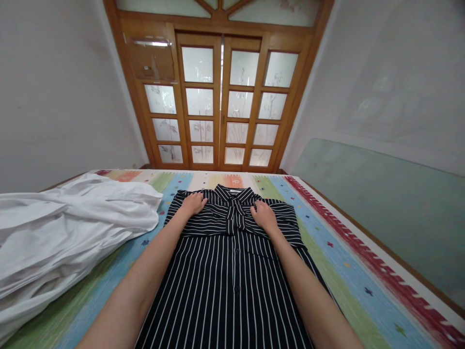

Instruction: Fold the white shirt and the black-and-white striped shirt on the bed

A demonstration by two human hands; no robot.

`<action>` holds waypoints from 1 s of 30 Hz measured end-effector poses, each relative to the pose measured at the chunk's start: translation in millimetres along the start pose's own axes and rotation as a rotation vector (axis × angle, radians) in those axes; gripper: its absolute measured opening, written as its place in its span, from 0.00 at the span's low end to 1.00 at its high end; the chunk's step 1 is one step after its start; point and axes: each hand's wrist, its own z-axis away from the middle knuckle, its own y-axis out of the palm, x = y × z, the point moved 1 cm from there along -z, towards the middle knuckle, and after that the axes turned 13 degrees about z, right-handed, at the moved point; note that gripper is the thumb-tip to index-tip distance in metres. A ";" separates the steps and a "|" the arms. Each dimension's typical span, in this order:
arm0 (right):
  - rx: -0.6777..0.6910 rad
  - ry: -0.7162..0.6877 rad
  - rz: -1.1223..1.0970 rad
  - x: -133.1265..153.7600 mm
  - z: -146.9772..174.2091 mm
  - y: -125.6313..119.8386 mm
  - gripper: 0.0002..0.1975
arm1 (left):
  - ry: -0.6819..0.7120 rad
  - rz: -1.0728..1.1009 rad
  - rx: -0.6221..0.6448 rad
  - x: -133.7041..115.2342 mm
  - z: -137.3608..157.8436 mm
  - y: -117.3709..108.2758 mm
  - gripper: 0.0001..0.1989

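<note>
A black shirt [218, 281] with white stripes lies front up, its collar [235, 193] at the far end and its buttons down the middle. Both sleeves are folded inward across the chest, and their cuffs meet near the centre. On the upper left of the chest, my left hand [195, 202] has its fingers bent onto the striped fabric. My right hand [264, 215] grips the cloth on the other side of the collar, fingers curled. Both fingertips are partly hidden in the folds.
Under the shirt spreads a colourful striped bedsheet [348, 291]. A crumpled white garment [72, 228] lies at the left. Beyond the bed stand wooden doors [220, 111] with glass panes. A pale green panel [381, 203] runs along the right wall.
</note>
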 end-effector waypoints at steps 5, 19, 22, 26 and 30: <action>0.005 -0.010 -0.005 -1.2 -1.0 5.4 0.21 | 0.041 -0.001 0.014 11.3 -5.4 5.0 0.27; -0.078 0.106 0.030 -2.7 -4.4 11.6 0.27 | -0.015 -0.060 -0.094 5.5 4.0 5.0 0.25; -0.104 0.256 0.026 -4.1 -0.3 6.5 0.28 | -0.060 -0.058 -0.117 7.7 8.9 3.2 0.24; -0.012 0.258 -0.004 -4.7 0.9 5.0 0.26 | -0.051 -0.029 -0.097 14.1 9.2 -1.1 0.23; 0.003 0.249 -0.012 -5.0 -0.6 7.4 0.25 | -0.031 -0.001 -0.073 17.8 5.9 -2.4 0.24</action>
